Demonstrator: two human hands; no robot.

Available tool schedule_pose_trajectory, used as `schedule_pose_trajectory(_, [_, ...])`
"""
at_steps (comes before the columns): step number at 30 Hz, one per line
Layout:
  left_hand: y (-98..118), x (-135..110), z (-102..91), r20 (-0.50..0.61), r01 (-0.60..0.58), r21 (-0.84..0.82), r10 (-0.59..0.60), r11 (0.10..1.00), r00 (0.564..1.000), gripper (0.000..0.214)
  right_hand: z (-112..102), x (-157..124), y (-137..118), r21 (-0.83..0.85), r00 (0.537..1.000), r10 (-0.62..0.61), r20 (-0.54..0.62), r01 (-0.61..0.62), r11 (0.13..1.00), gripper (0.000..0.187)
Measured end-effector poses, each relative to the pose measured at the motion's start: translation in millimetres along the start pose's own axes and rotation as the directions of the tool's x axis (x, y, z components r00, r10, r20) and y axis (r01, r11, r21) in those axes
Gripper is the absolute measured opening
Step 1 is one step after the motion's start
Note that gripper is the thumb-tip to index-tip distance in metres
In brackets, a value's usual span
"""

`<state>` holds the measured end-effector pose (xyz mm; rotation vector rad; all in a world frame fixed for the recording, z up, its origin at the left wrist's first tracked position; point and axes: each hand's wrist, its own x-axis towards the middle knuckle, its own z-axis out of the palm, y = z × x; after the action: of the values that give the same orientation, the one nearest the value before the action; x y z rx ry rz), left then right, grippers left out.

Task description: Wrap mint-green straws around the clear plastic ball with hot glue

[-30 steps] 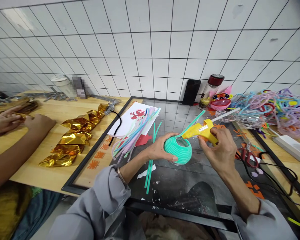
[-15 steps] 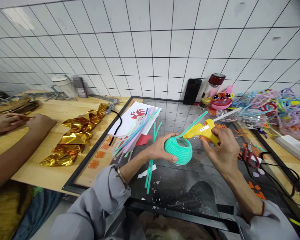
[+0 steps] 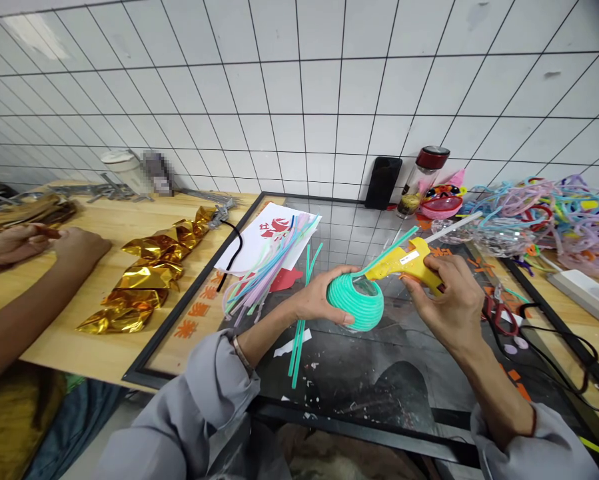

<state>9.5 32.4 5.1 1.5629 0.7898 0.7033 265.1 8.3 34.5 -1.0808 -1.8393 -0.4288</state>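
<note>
So the green-wrapped jar (image 3: 356,308) is held up above the dark tabletop (image 3: 349,373), tilted a bit so its mouth can be seen. Its left side is gripped by the left hand (image 3: 324,297), thumb across the front. Just right of the jar, a yellow glue gun (image 3: 404,262) is clamped by its handle in the right hand (image 3: 452,297), so the hands are kept apart. The nozzle is held right at the jar's rim; whether it's actually touching can't be told. A loose green strip (image 3: 396,243) is seen sticking up from that same rim, behind the gun. Left of the jar, two green strips (image 3: 300,347) are laid out, with a pastel bundle (image 3: 279,260) set farther back. Red-handled scissors (image 3: 502,315) are parked well right of the jar.
</note>
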Motion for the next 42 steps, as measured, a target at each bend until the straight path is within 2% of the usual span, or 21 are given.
schedule_pose_trajectory(14, [1.9, -0.7, 0.2, -0.008, -0.070, 0.049, 0.070, 0.996, 0.998, 0.104, 1.5, -3.6, 1.7, -0.023, 1.000, 0.016, -0.006, -0.016, 1.000, 0.023])
schedule_pose_trajectory(27, [2.3, -0.1, 0.4, 0.009, -0.063, 0.054, 0.063, 0.997, 0.998, 0.105, -2.0, -1.4, 2.5, 0.019, 1.000, 0.027, 0.009, -0.027, 0.999, 0.020])
schedule_pose_trajectory(35, [3.4, -0.7, -0.2, 0.003, -0.028, 0.072, 0.028, 0.997, 1.000, 0.107, -5.4, -1.7, 2.7, 0.071, 0.996, 0.054, 0.067, -0.059, 0.996, 0.020])
schedule_pose_trajectory(42, [3.9, 0.4, 0.4, 0.022, -0.075, 0.055, 0.074, 0.996, 0.997, 0.101, -3.3, -0.7, 2.3, 0.030, 1.000, 0.018, 0.010, -0.018, 0.999, 0.018])
